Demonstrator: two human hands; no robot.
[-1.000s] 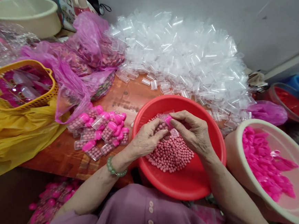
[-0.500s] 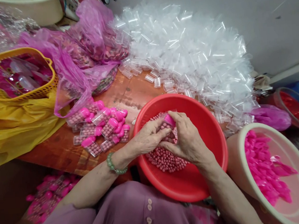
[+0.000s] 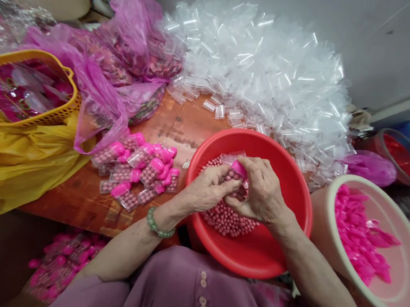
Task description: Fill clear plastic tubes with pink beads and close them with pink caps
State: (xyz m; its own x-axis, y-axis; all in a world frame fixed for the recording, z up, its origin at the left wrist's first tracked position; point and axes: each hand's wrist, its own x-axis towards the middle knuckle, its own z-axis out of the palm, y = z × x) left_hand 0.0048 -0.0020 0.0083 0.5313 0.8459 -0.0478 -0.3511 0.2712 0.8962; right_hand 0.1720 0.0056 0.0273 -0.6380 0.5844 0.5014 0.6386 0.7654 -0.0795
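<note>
Pink-capped container (image 3: 232,175), clear stiff plastic packed with small round beads, is held over the red basin (image 3: 293,198), within its smooth curved rim. Left hand (image 3: 211,188) and right hand (image 3: 264,186) both grip it, fingers closed about its sides and cap. Loose pink beads (image 3: 228,220) lie below; similar filled containers (image 3: 149,172) are heaped near the brown table's (image 3: 174,123) front edge.

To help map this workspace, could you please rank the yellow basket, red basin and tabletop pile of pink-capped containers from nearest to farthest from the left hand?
1. Red basin, directly beneath the left hand.
2. Tabletop pile of pink-capped containers, left of that hand.
3. Yellow basket, far left, toward the back.
</note>
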